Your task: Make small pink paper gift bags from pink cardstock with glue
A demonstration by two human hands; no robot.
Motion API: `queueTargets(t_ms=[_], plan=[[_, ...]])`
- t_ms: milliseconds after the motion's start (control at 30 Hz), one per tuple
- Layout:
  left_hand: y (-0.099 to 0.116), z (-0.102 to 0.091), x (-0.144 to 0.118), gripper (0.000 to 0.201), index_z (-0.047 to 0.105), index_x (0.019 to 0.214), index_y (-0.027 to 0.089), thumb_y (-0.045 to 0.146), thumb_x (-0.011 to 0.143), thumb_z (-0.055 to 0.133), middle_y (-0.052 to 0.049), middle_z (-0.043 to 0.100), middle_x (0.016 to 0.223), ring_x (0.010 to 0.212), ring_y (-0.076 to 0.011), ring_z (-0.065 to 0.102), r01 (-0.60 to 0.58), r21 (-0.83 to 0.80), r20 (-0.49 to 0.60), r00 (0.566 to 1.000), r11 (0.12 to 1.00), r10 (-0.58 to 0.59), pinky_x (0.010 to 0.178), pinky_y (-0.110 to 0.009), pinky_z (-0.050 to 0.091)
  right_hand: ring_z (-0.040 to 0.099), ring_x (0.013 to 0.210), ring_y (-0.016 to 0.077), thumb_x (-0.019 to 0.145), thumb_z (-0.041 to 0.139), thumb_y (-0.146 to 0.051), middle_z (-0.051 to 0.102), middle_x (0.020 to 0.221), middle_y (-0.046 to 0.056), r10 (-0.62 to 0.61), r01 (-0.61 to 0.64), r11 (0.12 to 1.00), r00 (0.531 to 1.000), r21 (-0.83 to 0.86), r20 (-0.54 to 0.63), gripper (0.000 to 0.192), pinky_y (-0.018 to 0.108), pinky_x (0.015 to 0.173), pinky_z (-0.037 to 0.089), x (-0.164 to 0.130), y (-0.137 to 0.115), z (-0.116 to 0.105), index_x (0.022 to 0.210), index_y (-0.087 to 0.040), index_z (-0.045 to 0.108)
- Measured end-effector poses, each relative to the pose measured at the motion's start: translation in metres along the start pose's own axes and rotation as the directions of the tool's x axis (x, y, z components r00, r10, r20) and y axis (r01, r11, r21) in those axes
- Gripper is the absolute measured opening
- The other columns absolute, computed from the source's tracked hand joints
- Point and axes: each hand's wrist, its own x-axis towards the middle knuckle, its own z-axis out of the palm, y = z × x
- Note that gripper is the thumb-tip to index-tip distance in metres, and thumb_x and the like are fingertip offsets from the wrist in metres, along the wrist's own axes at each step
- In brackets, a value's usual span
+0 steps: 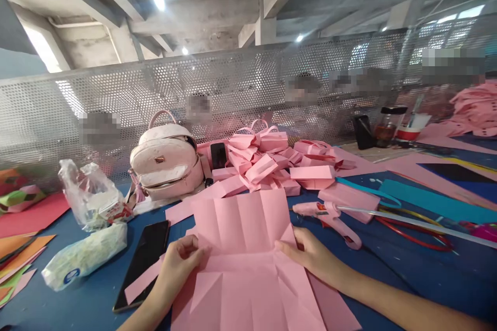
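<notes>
A creased sheet of pink paper (248, 227) is held up in front of me, its fold lines running up and across. My left hand (184, 258) pinches its left edge between thumb and fingers. At the opposite edge, my right hand (310, 251) grips it with the thumb in front and the fingers behind. More pink paper lies beneath it. Just beyond my right hand rests a pink glue gun (330, 217). A black phone (145, 258) lies left of my left hand, partly covered by a pink paper strip (143, 280).
Behind the sheet is a heap of folded pink paper pieces (267, 160). A pale pink backpack (166, 158), a plastic bag (91, 194) and a tissue pack (85, 256) stand at left. Coloured paper strips, a jar (388, 126) and a perforated metal screen (240, 93) lie right and beyond.
</notes>
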Motion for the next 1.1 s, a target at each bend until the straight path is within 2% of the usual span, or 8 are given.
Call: queueTargets(t_ms=[200,333,467,567,767,933,1000,1100], plan=[[-0.004,0.001,-0.002,0.052,0.047,0.056,0.019,0.056,0.068,0.081,0.005,0.045,0.049,0.046,-0.008,0.036,0.013,0.018,0.033,0.999,1.0,-0.013,0.048,-0.021,0.027,0.032,0.057,0.014,0.074,0.063,-0.063,0.032,0.061,-0.004,0.016,-0.023,0.975,0.999,-0.221,-0.034,0.052,0.03,0.053,0.036,-0.007,-0.002,0.0,0.057,-0.026,0.032],[-0.006,-0.001,-0.004,0.052,0.044,0.057,0.019,0.055,0.073,0.078,0.006,0.044,0.053,0.049,-0.0084,0.04,-0.005,0.032,0.035,0.999,0.999,0.004,0.049,-0.02,0.029,0.03,0.056,0.0135,0.075,0.061,-0.061,0.03,0.06,-0.004,0.019,-0.015,0.984,1.0,-0.176,0.024,0.05,0.029,0.051,0.032,-0.01,-0.012,-0.001,0.057,-0.025,0.03],[-0.002,0.002,-0.011,0.038,0.058,0.073,0.018,0.051,0.076,0.077,0.001,0.061,0.067,0.062,-0.0137,0.057,0.002,0.042,0.064,0.998,0.999,-0.005,0.057,-0.021,0.042,0.032,0.057,0.0134,0.077,0.059,-0.057,0.032,0.061,-0.004,0.001,0.007,0.998,0.991,-0.063,0.134,0.044,0.028,0.05,0.03,-0.011,-0.021,-0.001,0.061,-0.024,0.035],[0.0,0.007,-0.019,0.036,0.064,0.089,0.018,0.047,0.075,0.078,-0.002,0.07,0.079,0.071,-0.0185,0.066,0.027,0.062,0.046,0.998,0.998,-0.03,0.063,-0.024,0.049,0.034,0.057,0.0139,0.078,0.059,-0.057,0.036,0.061,-0.003,0.012,-0.007,0.999,0.99,-0.037,0.138,0.043,0.028,0.051,0.034,-0.011,-0.022,-0.001,0.063,-0.024,0.039],[0.002,0.01,-0.025,0.034,0.068,0.082,0.015,0.045,0.071,0.08,-0.009,0.077,0.083,0.076,-0.0245,0.071,0.059,0.104,0.034,0.997,0.993,-0.063,0.066,-0.029,0.054,0.036,0.058,0.014,0.078,0.062,-0.061,0.036,0.06,-0.004,0.012,-0.006,0.996,0.997,-0.084,0.076,0.049,0.028,0.051,0.036,-0.012,-0.012,0.0,0.061,-0.024,0.036],[0.0,0.006,-0.024,0.028,0.068,0.077,0.015,0.042,0.073,0.075,-0.007,0.076,0.077,0.068,-0.0227,0.069,0.012,0.192,0.035,0.999,0.981,-0.019,0.058,-0.028,0.052,0.026,0.053,0.0114,0.08,0.065,-0.053,0.025,0.055,-0.006,-0.065,0.079,0.986,0.993,-0.149,0.097,0.056,0.026,0.046,0.026,-0.011,-0.009,0.004,0.053,-0.024,0.027],[0.0,0.004,-0.024,0.025,0.067,0.068,0.016,0.039,0.073,0.075,-0.004,0.071,0.065,0.059,-0.0204,0.065,-0.038,0.263,0.052,0.998,0.964,0.026,0.05,-0.025,0.047,0.03,0.051,0.0117,0.083,0.065,-0.05,0.027,0.051,-0.005,-0.11,0.137,0.977,0.981,-0.163,0.16,0.056,0.026,0.047,0.028,-0.009,-0.009,0.003,0.048,-0.023,0.032],[0.003,0.001,-0.023,0.017,0.071,0.066,0.016,0.03,0.076,0.073,-0.004,0.069,0.065,0.064,-0.0211,0.064,-0.172,0.374,0.144,0.981,0.911,0.126,0.054,-0.026,0.047,0.051,0.062,0.0174,0.088,0.063,-0.047,0.053,0.061,0.0,-0.21,0.253,0.955,0.945,-0.154,0.25,0.04,0.027,0.057,0.04,-0.005,-0.012,-0.001,0.059,-0.02,0.061]])
